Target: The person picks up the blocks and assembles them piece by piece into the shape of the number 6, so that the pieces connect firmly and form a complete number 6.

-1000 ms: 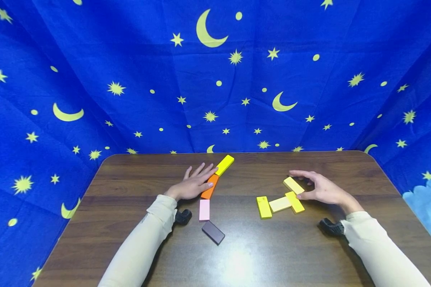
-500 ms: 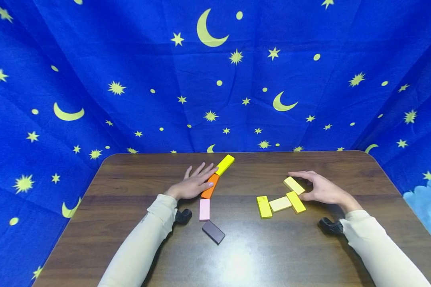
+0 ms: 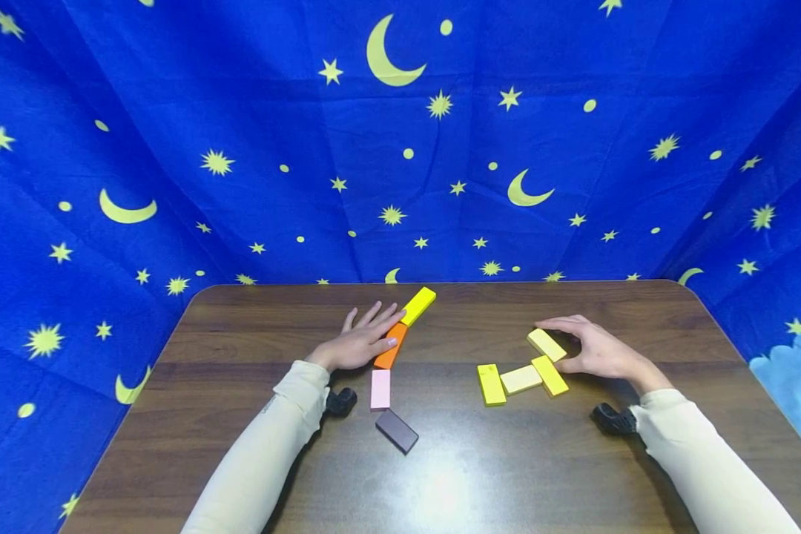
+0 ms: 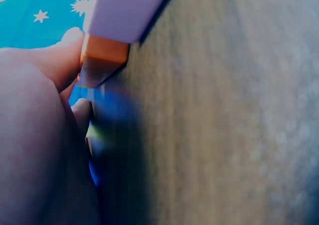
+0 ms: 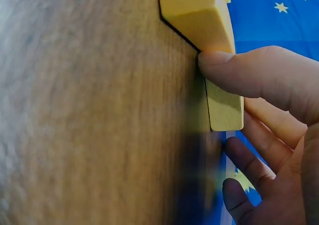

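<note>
My left hand [image 3: 355, 347] lies with straight, spread fingers along the left of a slanted row of flat blocks. Its thumb touches the orange block [image 3: 390, 347], and its index fingertip reaches where that block meets the bright yellow block [image 3: 418, 305]. Nearer in the row are a pink block [image 3: 380, 390] and a dark purple-grey block [image 3: 397, 432]. On the right side, my right hand [image 3: 604, 352] pinches a pale yellow block [image 3: 546, 345] between thumb and index finger at its ends. The right wrist view shows the thumb [image 5: 219, 65] against this block [image 5: 227, 108], beside another yellow block [image 5: 199, 20].
A yellow block [image 3: 550, 376], a cream block [image 3: 521, 380] and another yellow block [image 3: 490, 385] lie joined left of my right hand. The brown wooden table [image 3: 440, 475] ends at a blue star-patterned cloth [image 3: 294, 200] behind. Black wrist cameras sit under both sleeves.
My right thumb has drawn back slightly to the right, off the edge of the neighbouring yellow block. My left hand and its row of blocks look unchanged.
</note>
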Demonstrator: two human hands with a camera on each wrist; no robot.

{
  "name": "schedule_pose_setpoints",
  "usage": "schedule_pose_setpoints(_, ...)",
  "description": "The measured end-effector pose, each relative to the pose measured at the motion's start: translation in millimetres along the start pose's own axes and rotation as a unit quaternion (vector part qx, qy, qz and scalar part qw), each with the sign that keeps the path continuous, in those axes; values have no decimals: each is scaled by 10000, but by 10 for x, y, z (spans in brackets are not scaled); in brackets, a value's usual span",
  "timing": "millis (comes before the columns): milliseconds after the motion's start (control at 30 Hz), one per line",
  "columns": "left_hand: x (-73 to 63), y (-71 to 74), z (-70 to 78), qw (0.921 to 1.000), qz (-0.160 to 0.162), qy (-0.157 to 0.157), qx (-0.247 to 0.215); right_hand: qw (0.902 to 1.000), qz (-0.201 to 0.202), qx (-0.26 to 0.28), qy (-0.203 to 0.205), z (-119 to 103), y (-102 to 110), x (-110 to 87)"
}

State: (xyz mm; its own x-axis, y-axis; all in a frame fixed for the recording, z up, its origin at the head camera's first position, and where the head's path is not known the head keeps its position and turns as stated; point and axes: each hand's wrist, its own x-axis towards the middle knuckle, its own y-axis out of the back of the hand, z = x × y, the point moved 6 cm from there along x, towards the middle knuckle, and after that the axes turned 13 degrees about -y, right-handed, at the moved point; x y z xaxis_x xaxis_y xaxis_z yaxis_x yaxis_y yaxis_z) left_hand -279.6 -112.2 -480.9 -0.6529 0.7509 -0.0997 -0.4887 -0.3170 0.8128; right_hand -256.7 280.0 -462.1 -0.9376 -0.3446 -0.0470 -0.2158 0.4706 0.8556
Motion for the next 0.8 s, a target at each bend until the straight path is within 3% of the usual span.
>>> schedule_pose_setpoints(500, 8, -6, -15, 10000, 48, -12, 30, 9997, 179, 63, -124, -21, 59, -8)
schedule_pose_setpoints(800, 2, -2, -15, 10000, 52, -36, 21, 9982, 549, 178, 147, -125, 136, -61)
